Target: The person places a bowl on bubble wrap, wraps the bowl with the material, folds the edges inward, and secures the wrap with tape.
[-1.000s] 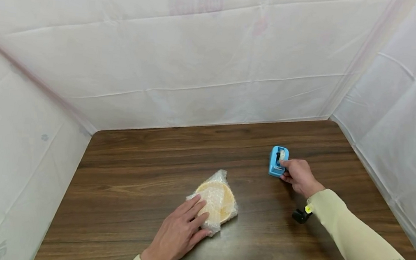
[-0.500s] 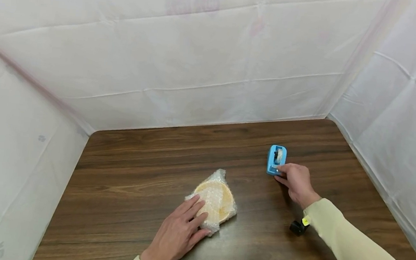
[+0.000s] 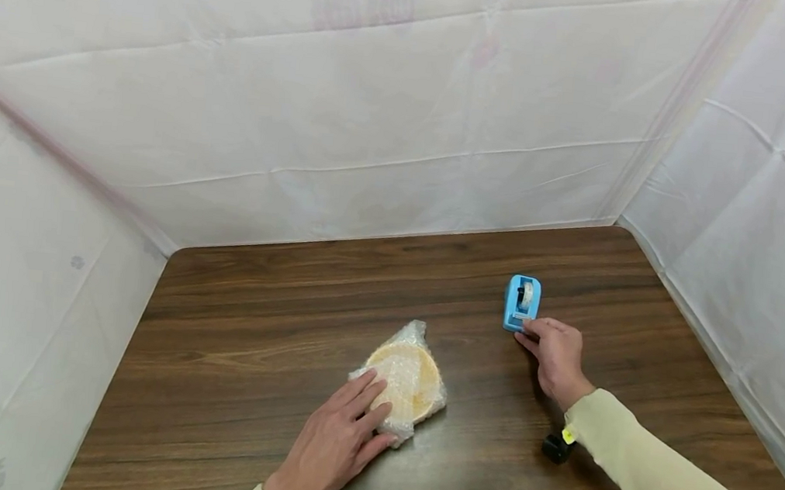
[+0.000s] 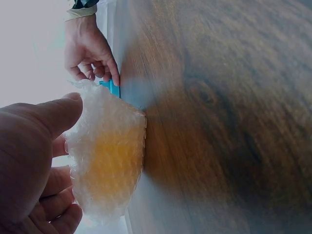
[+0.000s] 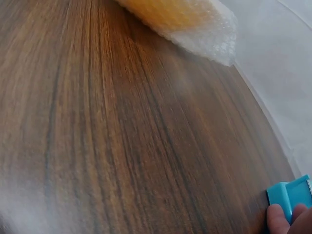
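A round yellowish item in bubble wrap (image 3: 404,382) lies on the table in the head view. My left hand (image 3: 337,435) rests on its near left side with relaxed fingers. The left wrist view shows the thumb and fingers along the edge of the bubble-wrapped item (image 4: 109,161). Farther right stands a blue tape dispenser (image 3: 510,302) holding a roll of clear tape (image 3: 527,293). My right hand (image 3: 556,357) pinches its near end by the cutter. In the right wrist view, fingertips (image 5: 276,218) touch the blue dispenser (image 5: 285,192). No pulled-out strip of tape can be made out.
The dark wood table (image 3: 252,326) is enclosed by white sheeting (image 3: 375,119) at the back and both sides. A black wrist camera (image 3: 557,448) hangs below my right sleeve, close to the tabletop.
My right hand has slid from beside the tape roll to the dispenser's near end, by the cutter. The left hand and the wrapped item have stayed in place.
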The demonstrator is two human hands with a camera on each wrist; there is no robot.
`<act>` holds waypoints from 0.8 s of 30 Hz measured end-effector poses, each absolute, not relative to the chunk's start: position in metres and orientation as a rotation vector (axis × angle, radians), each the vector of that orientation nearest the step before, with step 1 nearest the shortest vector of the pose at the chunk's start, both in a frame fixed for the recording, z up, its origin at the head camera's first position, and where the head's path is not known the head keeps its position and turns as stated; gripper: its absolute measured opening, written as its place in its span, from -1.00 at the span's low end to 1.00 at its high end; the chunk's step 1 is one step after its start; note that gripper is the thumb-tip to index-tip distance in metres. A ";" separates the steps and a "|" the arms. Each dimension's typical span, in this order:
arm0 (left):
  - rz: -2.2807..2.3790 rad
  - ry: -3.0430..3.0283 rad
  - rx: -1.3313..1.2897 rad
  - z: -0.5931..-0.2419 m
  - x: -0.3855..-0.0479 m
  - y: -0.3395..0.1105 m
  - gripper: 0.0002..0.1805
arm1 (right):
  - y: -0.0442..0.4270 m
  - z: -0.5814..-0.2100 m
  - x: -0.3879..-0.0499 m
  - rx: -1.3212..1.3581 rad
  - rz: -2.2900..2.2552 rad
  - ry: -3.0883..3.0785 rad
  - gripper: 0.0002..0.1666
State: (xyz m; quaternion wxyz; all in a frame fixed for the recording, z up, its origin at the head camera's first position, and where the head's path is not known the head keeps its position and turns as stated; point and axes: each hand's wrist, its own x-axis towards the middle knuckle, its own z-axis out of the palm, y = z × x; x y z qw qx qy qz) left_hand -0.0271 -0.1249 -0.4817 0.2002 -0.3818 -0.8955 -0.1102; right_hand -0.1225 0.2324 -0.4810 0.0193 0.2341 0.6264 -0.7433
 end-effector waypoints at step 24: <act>-0.320 -2.506 -1.062 -0.481 -0.027 -0.122 -0.60 | 0.233 -0.482 -0.134 0.770 -1.834 2.256 -0.52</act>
